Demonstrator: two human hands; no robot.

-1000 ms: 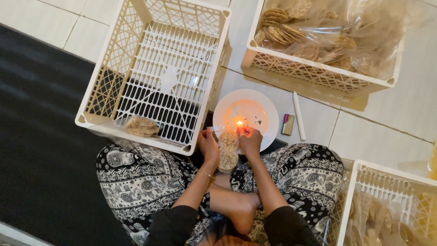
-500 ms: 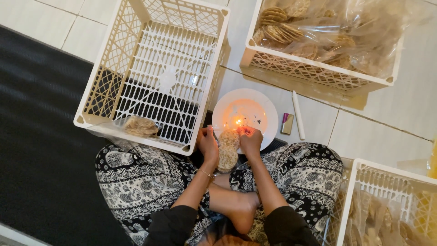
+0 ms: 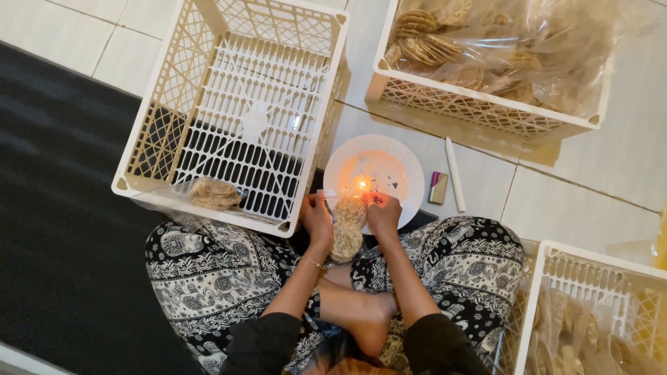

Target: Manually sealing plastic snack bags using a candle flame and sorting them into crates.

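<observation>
Now, cracker bag between both hands' fingers

White tile floor w/ a black mat at left. On it: 3 crates, a white plate, a small lighter & a white stick.

Open tiled floor lies right of the white stick; ahead, the plate with its flame blocks passage, flanked left by the empty crate
</observation>
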